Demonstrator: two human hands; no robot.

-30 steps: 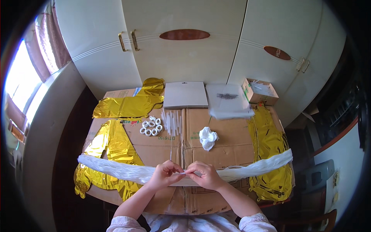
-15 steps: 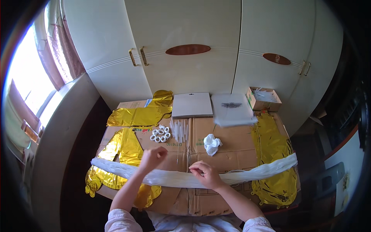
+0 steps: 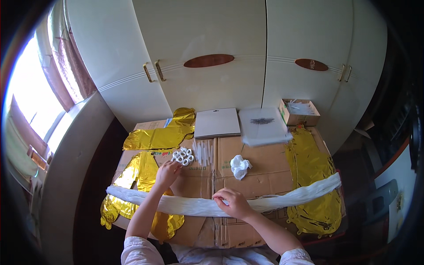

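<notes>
Left hand [image 3: 168,173] has its fingers brought close together at the near edge of a group of white rings [image 3: 183,155]. Its fingertips appear to reach the nearest ring, but I cannot tell whether they grip it. These rings lie ahead of this hand and slightly to its right, on the cardboard-covered tabletop [image 3: 269,176]. The right hand [image 3: 232,203] is over the middle of a long white fibre bundle [image 3: 190,206], its thumb and forefinger narrowly bent; I cannot tell if a strand is between them. This bundle passes under both forearms.

Just right of the rings lie slim translucent tubes [image 3: 203,152]. Ahead of the right hand sits a crumpled white wad [image 3: 240,167]. Gold foil [image 3: 141,170] spreads to the left of the left hand. Farther ahead of both hands are a pale flat folder [image 3: 216,123], a clear plastic sleeve [image 3: 265,138] and, farthest right, a small cardboard box [image 3: 304,119].
</notes>
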